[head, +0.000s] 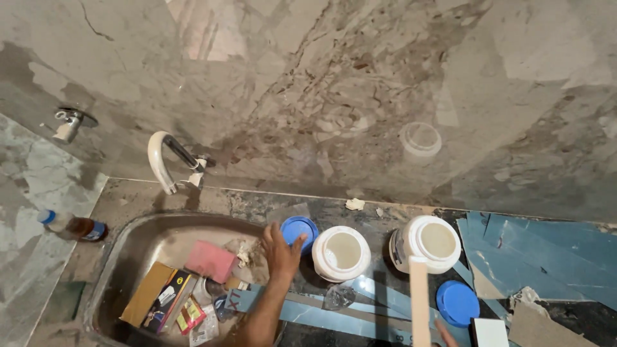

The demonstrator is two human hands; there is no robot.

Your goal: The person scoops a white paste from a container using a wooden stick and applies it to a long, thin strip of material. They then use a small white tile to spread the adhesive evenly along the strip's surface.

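My left hand (280, 252) lies flat with fingers spread on the right rim of a steel sink (119, 247), its thumb beside a blue lid (299, 229). It holds nothing. Just right of it stands an open white jar (340, 252), and a second open white jar (427, 243) stands further right. Only a fingertip of my right hand (443, 333) shows at the bottom edge, against a pale flat stick (419, 302) that rises upright in front of the second jar. Another blue lid (457, 302) lies right of the stick.
The sink holds a pink sponge (210, 260), a yellow-and-black box (157, 297) and small packets. A curved white faucet (168, 160) comes off the marble wall. A capped bottle (71, 226) lies left of the sink. Blue sheets (546, 250) and a white block (490, 332) cover the right counter.
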